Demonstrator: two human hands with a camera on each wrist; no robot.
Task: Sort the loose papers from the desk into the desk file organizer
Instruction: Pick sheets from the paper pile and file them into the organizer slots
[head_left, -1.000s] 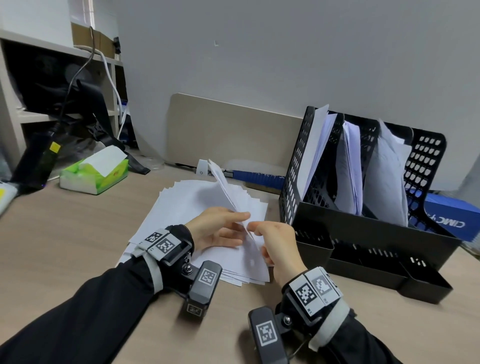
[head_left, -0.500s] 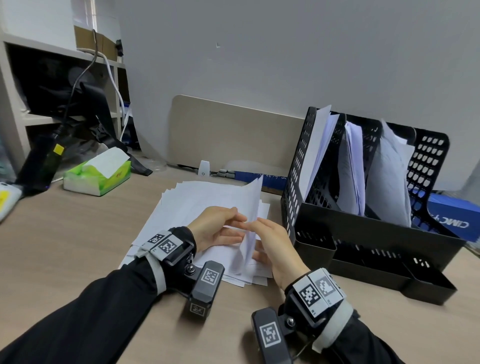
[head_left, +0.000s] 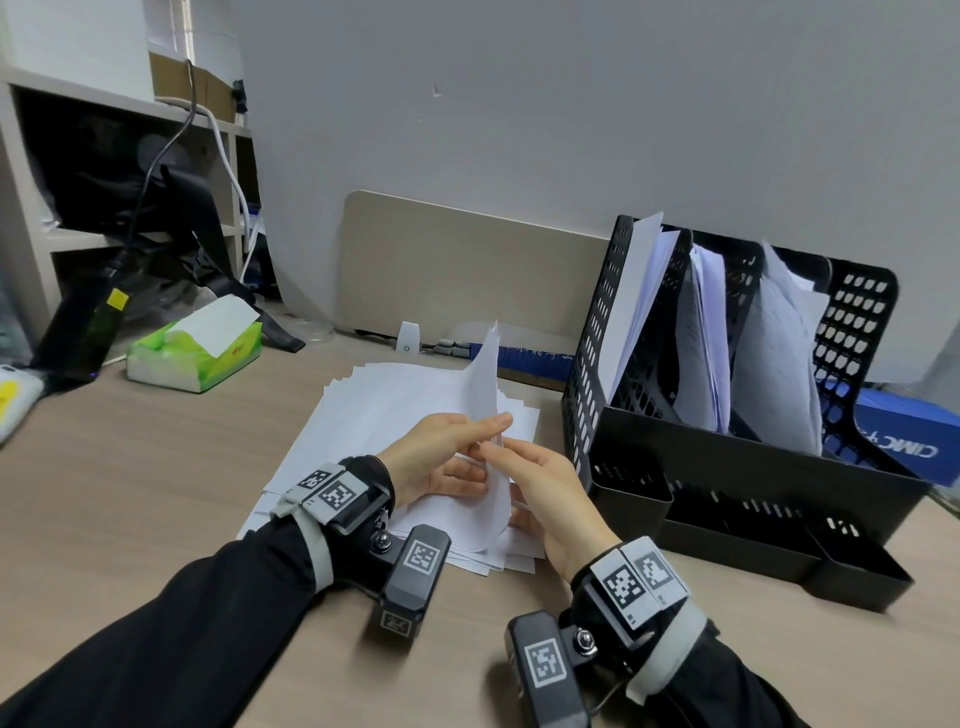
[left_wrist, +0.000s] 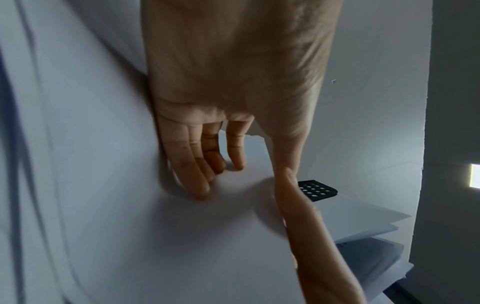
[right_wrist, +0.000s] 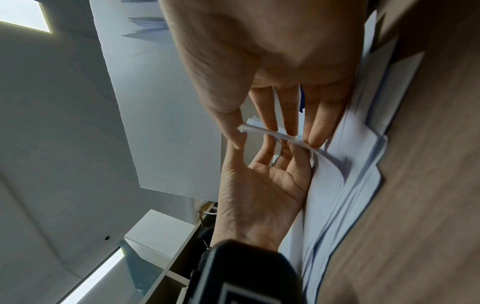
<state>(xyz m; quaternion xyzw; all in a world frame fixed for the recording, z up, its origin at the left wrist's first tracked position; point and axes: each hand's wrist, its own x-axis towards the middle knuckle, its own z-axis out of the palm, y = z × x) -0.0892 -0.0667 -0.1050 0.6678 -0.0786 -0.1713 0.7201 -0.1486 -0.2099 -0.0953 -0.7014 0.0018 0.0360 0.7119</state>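
Observation:
A fanned stack of white papers (head_left: 384, 405) lies on the wooden desk, left of the black file organizer (head_left: 727, 467). All three of the organizer's upright slots hold sheets (head_left: 701, 332). A few sheets (head_left: 485, 379) stand lifted on edge from the stack's right side. My right hand (head_left: 511, 483) pinches them between thumb and fingers, and their edge (right_wrist: 272, 134) crosses its fingertips. My left hand (head_left: 483, 447) lies on the stack with straight fingers (left_wrist: 202, 185); its thumb touches the lifted sheets' left face.
A green tissue box (head_left: 195, 353) sits at the desk's far left, in front of a shelf with black gear (head_left: 130, 208). A beige board (head_left: 457, 275) leans on the wall behind the stack. A blue box (head_left: 904, 441) lies behind the organizer at right.
The lifted sheets swung from leaning left to standing upright and curled toward the right. Both hands stayed together at the stack's right edge.

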